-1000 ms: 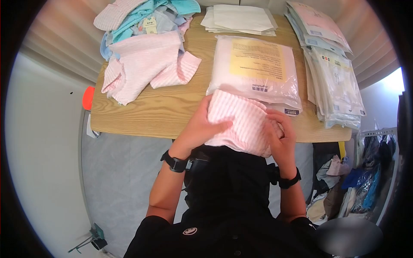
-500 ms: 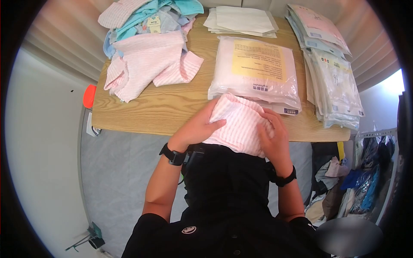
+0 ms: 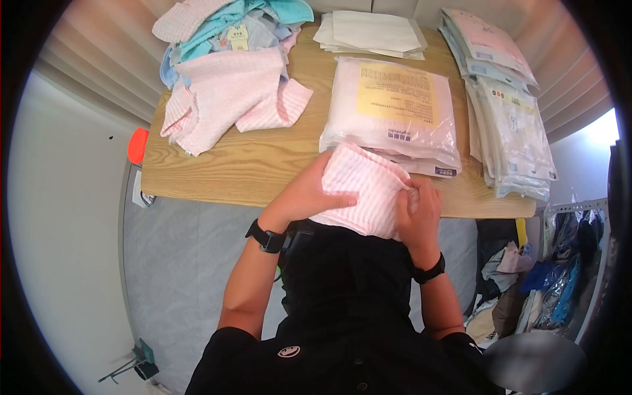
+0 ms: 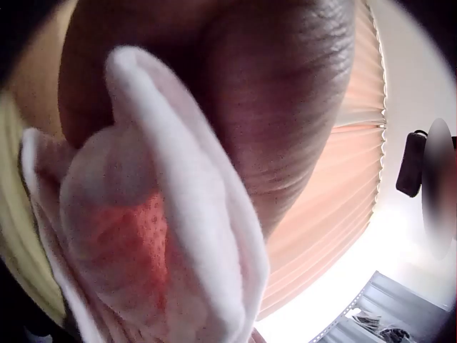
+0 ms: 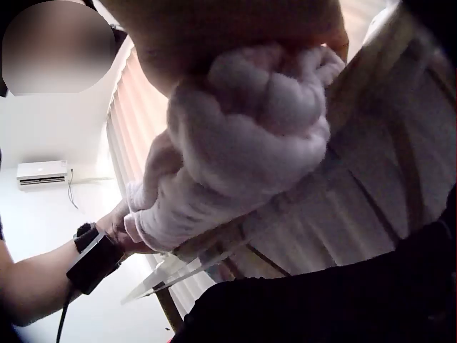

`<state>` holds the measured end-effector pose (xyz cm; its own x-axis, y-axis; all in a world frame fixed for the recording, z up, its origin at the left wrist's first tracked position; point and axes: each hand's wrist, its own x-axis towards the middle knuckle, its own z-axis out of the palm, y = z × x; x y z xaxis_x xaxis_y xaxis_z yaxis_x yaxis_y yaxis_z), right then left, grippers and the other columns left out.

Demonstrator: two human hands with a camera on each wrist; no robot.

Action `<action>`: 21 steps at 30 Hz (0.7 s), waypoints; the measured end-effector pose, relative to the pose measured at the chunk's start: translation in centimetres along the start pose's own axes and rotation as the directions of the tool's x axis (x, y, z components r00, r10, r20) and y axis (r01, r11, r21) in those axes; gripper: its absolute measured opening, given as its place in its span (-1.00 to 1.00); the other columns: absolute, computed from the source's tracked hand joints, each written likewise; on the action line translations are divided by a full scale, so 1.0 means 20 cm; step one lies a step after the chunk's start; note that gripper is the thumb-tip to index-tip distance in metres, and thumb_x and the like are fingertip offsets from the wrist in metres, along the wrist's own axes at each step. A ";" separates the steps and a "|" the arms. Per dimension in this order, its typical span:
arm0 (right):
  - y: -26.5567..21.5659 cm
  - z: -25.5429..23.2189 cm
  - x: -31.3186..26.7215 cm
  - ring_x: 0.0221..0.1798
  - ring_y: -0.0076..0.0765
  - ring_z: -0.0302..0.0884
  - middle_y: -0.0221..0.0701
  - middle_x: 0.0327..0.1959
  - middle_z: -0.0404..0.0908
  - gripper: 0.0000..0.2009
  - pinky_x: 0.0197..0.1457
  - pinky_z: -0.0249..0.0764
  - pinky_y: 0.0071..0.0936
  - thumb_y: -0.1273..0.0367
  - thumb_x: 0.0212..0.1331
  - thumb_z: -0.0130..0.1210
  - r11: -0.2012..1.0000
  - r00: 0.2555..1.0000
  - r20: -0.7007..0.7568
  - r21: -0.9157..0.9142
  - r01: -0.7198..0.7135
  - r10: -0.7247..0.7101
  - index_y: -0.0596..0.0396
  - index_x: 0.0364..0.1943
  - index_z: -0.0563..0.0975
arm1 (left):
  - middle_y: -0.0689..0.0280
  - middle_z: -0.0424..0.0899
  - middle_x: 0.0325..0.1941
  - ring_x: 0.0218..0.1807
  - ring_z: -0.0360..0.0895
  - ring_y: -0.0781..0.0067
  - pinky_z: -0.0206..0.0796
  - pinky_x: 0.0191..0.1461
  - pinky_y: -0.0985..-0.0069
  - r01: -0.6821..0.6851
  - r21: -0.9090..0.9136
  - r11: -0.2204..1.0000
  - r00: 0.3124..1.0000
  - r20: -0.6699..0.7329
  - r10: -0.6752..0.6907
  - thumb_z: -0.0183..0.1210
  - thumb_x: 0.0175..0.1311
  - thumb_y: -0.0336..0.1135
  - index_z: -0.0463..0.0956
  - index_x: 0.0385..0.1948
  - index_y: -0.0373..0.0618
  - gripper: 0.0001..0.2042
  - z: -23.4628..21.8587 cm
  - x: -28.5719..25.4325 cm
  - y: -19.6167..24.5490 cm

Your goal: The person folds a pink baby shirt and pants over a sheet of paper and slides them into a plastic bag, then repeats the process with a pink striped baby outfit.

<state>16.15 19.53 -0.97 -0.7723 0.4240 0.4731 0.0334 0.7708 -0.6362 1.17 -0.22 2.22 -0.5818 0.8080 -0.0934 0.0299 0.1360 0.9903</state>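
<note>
Since the earlier frame the right hand (image 3: 416, 212) has slid inward, bunching the pink striped cloth (image 3: 364, 186) at its right edge; the left hand (image 3: 309, 192) presses flat on its left side, at the table's (image 3: 250, 168) near edge.

- We see our left hand (image 4: 285, 107) filling the top of the view, very close and blurred.
- A pale pink cloth (image 4: 164, 236) lies folded against it, touching the skin.
- Behind, pleated peach curtains (image 4: 343, 193) hang by a bright white wall.
- A dark object (image 4: 410, 164) sits at the right edge.
</note>
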 end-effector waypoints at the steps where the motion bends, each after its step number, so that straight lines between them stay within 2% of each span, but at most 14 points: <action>1: 0.02 0.01 -0.02 -0.12 0.03 0.53 -0.20 -0.22 0.61 -0.81 0.04 0.34 -0.18 0.49 0.13 0.16 1.000 0.999 -0.030 -0.005 0.011 -0.011 0.17 -0.16 0.55 | 0.21 0.51 0.25 0.27 0.44 0.48 0.29 0.35 0.46 -0.006 0.012 1.000 1.000 -0.002 0.006 0.50 0.11 -0.31 0.22 0.38 -0.31 -0.19 0.00 -0.01 0.00; 5: 0.03 0.01 -0.06 -0.19 -0.05 0.51 -0.20 -0.27 0.61 -0.82 0.01 0.37 -0.23 0.48 0.19 0.15 0.984 0.988 -0.124 0.160 -0.073 0.093 0.20 -0.13 0.57 | 0.21 0.50 0.25 0.28 0.44 0.45 0.26 0.37 0.45 0.061 0.030 0.998 0.998 -0.024 -0.060 0.51 0.07 -0.34 0.19 0.39 -0.31 -0.15 0.01 -0.02 0.02; 7: 0.06 0.01 -0.07 -0.21 -0.10 0.49 -0.20 -0.30 0.60 -0.83 0.00 0.38 -0.25 0.47 0.22 0.15 0.950 0.969 -0.163 0.280 -0.136 0.186 0.21 -0.13 0.58 | 0.22 0.50 0.24 0.27 0.44 0.45 0.25 0.38 0.46 0.027 -0.035 0.999 1.000 -0.008 -0.027 0.49 0.10 -0.38 0.19 0.39 -0.30 -0.18 0.01 -0.02 -0.01; 10: 0.02 -0.05 -0.03 -0.18 -0.14 0.49 -0.21 -0.30 0.59 -0.85 -0.01 0.40 -0.27 0.49 0.22 0.12 0.898 0.944 -0.094 0.352 -0.265 0.315 0.20 -0.16 0.60 | 0.21 0.51 0.23 0.27 0.44 0.45 0.25 0.38 0.46 0.058 -0.089 0.994 0.998 0.014 -0.057 0.43 0.14 -0.44 0.18 0.39 -0.28 -0.23 -0.01 0.00 -0.05; 13: 0.06 -0.08 -0.03 -0.16 -0.16 0.49 -0.18 -0.26 0.59 -0.83 -0.01 0.41 -0.27 0.52 0.22 0.09 0.905 0.940 0.073 0.256 -0.340 0.333 0.19 -0.13 0.61 | 0.21 0.51 0.23 0.27 0.44 0.45 0.26 0.37 0.45 0.082 -0.121 0.989 0.997 0.023 -0.080 0.37 0.19 -0.49 0.18 0.39 -0.26 -0.28 -0.01 0.01 -0.07; 14: 0.06 -0.08 -0.02 -0.15 -0.14 0.50 -0.17 -0.23 0.58 -0.82 0.00 0.41 -0.26 0.52 0.22 0.09 0.931 0.959 0.061 0.229 -0.285 0.278 0.19 -0.11 0.61 | 0.21 0.51 0.23 0.27 0.44 0.45 0.27 0.37 0.45 0.079 -0.130 0.988 0.997 0.021 -0.077 0.35 0.21 -0.50 0.18 0.38 -0.26 -0.30 -0.01 0.01 -0.08; 15: 0.05 -0.08 0.00 -0.13 -0.11 0.51 -0.16 -0.21 0.58 -0.80 0.01 0.42 -0.26 0.53 0.22 0.08 0.953 0.974 0.052 0.201 -0.228 0.222 0.18 -0.10 0.61 | 0.20 0.52 0.22 0.26 0.45 0.44 0.28 0.35 0.44 0.030 -0.113 0.993 0.999 -0.039 -0.035 0.35 0.20 -0.49 0.20 0.37 -0.26 -0.31 0.01 0.01 -0.09; 17: 0.04 -0.09 0.01 -0.10 -0.06 0.52 -0.14 -0.16 0.58 -0.77 0.04 0.43 -0.24 0.52 0.22 0.09 0.975 0.988 0.049 0.161 -0.153 0.147 0.19 -0.05 0.60 | 0.17 0.53 0.22 0.23 0.47 0.41 0.31 0.31 0.42 -0.063 -0.069 0.996 0.987 -0.151 0.052 0.36 0.20 -0.47 0.23 0.35 -0.28 -0.33 0.07 0.00 -0.11; 19: 0.05 -0.09 0.02 -0.07 0.01 0.53 -0.13 -0.11 0.57 -0.74 0.07 0.43 -0.22 0.50 0.23 0.11 0.984 0.992 0.061 0.137 -0.115 0.107 0.22 0.00 0.59 | 0.12 0.55 0.18 0.18 0.51 0.35 0.36 0.24 0.38 -0.013 0.192 0.981 0.952 -0.299 0.071 0.38 0.18 -0.39 0.28 0.32 -0.29 -0.34 0.11 -0.02 -0.06; 21: 0.01 -0.11 0.03 -0.03 0.06 0.53 -0.10 -0.08 0.57 -0.69 0.10 0.44 -0.20 0.45 0.24 0.16 0.982 0.981 0.123 0.088 -0.165 0.153 0.25 0.05 0.55 | 0.08 0.59 0.10 0.10 0.55 0.29 0.40 0.16 0.35 0.082 0.381 0.921 0.906 -0.413 0.091 0.40 0.17 -0.30 0.35 0.26 -0.29 -0.37 0.14 -0.04 -0.04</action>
<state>17.18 20.94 0.52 -0.8299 0.4756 0.2917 0.1042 0.6457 -0.7564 3.91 0.54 1.21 -0.8604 0.5073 0.0479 0.2899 0.4100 0.8648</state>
